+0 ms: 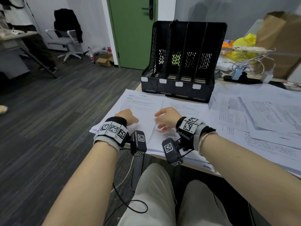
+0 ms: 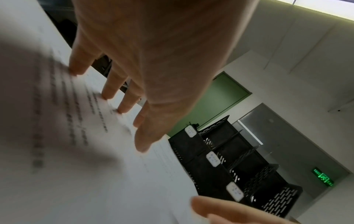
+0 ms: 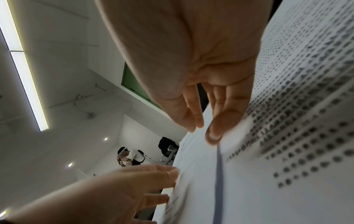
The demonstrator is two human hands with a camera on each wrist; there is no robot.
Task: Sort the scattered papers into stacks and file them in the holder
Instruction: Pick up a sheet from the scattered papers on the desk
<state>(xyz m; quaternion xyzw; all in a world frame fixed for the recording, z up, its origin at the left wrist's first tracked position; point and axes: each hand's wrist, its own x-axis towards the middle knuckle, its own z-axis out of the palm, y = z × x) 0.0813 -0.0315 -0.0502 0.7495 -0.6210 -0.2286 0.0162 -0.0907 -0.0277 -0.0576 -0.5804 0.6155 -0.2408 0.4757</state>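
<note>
Directly before the seated person, a stack [image 1: 140, 110] of printed sheets lies on the desk [image 1: 137, 86], its far edge just short of the black holder [image 1: 182, 62]. The left hand [image 1: 126, 117] rests on the stack's left part; in the left wrist view its fingers [image 2: 113, 89] are straight and spread, their tips pressing down on the top sheet, the thumb held apart from them. The right hand [image 1: 166, 119] sits just to the right, near the stack's middle. In the right wrist view its thumb and a fingertip [image 3: 216, 130] meet at the edge of a sheet [image 3: 239, 174], pinching it, though blur makes it hard to say how many sheets are caught.

The holder stands upright at the desk's far side, with four slots divided by slanted walls and a white label on the front of each. No papers show in the slots.

More papers [image 1: 254, 115] lie spread and overlapping across the desk to the right, well apart from both hands. Behind them sit a tangle of cables [image 1: 244, 62], a yellow bag [image 1: 242, 44] and a brown paper bag [image 1: 280, 39]. Beyond the desk are a green door [image 1: 130, 30] and an office chair [image 1: 66, 39].
</note>
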